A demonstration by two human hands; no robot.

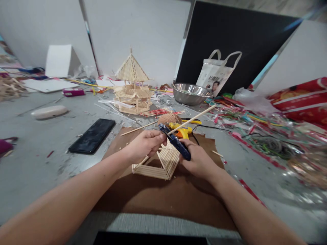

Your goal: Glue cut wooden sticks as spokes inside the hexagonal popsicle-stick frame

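On the grey counter (38,177) lies a brown sheet (153,200), and the flat stick frame (152,171) sits on it, right under the two hands. The frame looks light and stiff, but its thin joins could snap if squeezed. It is best to lift it by the thick outside edges, one on each side. The blue cutter (180,144) looks hard and is probably the heaviest thing being held. The right hand (198,160) is curled around its handles, which is a good place, well back from the biting end. The left hand (149,143) pinches the long stick (196,117) with thumb and finger, close to that biting end. The stick seems light, dry and stiff. It may roll in the fingers, or break if bent, so a hold near the cutter should keep it steady.

The hands cover the back and the left part of the frame. The right hand's curled fingers are mostly out of sight behind the cutter. The near end of the stick is hidden too, and I cannot tell whether the cutter bites it or just touches it.
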